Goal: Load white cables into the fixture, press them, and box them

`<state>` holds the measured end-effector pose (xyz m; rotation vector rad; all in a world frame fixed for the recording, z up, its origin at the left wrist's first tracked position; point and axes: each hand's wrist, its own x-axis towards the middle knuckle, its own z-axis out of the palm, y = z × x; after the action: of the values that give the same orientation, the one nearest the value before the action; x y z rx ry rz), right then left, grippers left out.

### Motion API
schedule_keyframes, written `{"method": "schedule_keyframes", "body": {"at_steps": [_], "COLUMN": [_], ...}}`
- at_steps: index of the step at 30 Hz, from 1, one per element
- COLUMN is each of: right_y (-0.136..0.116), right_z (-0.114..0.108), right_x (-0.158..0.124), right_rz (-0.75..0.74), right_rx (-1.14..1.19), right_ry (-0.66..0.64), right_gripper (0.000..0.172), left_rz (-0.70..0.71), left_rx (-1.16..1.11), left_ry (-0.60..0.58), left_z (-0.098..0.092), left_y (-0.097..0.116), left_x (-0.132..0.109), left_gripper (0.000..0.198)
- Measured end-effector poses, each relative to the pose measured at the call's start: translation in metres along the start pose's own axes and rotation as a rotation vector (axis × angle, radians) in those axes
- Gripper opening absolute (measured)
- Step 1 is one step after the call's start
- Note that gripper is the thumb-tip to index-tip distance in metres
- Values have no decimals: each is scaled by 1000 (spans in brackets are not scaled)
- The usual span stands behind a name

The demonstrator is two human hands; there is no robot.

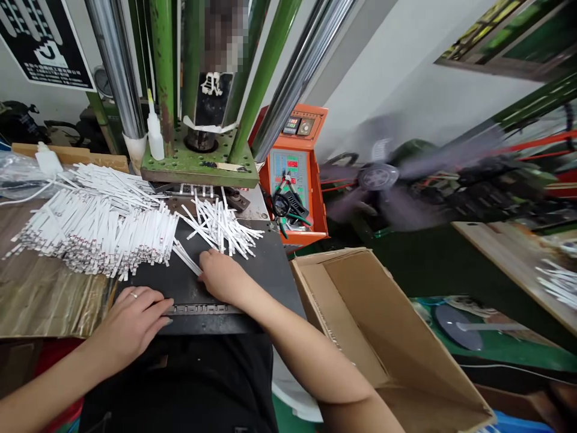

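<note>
My left hand (135,319), a ring on one finger, lies over the left end of a slotted metal bar (202,309) near the front edge of the black worktop. Its fingers and thumb close around that end, hiding what is beneath. Beyond the bar, my right hand (223,278) has its fingers bent and pinched on the near ends of a few narrow white strips (186,257); its fingertips are partly hidden. A small loose heap of white strips (223,225) is just past this hand. A much larger pile of white strips (103,222) spreads out on the left.
A green press plate (198,165) between steel columns stands behind the worktop, with a white squeeze bottle (155,133) on it. An orange control box (293,180) is behind right. An open cardboard box (360,319) sits at the right, before a spinning fan (378,176).
</note>
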<state>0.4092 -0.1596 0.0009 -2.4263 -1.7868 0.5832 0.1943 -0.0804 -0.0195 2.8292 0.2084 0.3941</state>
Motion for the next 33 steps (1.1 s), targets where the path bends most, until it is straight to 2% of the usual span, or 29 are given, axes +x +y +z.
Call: {"method": "schedule_keyframes", "body": {"at_steps": [2, 6, 9, 11, 14, 17, 19, 22, 24, 26, 29, 33], "right_y": [11, 27, 36, 39, 34, 20, 15, 16, 21, 26, 29, 30], "right_z": [0, 1, 3, 6, 11, 14, 14, 16, 20, 28, 40, 46], "right_x": [-13, -30, -35, -37, -38, -38, -41, -53, -66, -77, -86, -86], "right_rz": [25, 40, 41, 23, -84, -154, -160, -153, -132, -128, -192, -314], "right_rx": [11, 59, 131, 324, 773, 919, 863, 825, 898, 990, 951, 848], "right_ry": [-22, -17, 21, 121, 288, 367, 429, 523, 519, 463, 478, 531], "right_gripper": [12, 18, 16, 11, 4, 6, 8, 8, 8, 6, 7, 13], "left_rz": [-3, -2, -49, -106, -219, -264, -246, -214, -238, -290, -306, -230], "left_rx": [-34, -68, -116, -200, -414, -501, -466, -451, -493, -589, -689, -624], "left_ry": [-1, -12, -41, -65, -24, 65, 106, 153, 172, 150, 85, 51], "left_z": [-2, -5, -2, 3, 13, 18, 17, 9, 3, 2, 9, 21], "left_y": [-3, -4, 2, 8, 17, 23, 23, 17, 13, 11, 15, 25], "left_x": [2, 19, 38, 49, 63, 73, 74, 66, 57, 49, 40, 38], "left_gripper": [25, 26, 27, 30, 41, 29, 20, 19, 16, 13, 12, 8]}}
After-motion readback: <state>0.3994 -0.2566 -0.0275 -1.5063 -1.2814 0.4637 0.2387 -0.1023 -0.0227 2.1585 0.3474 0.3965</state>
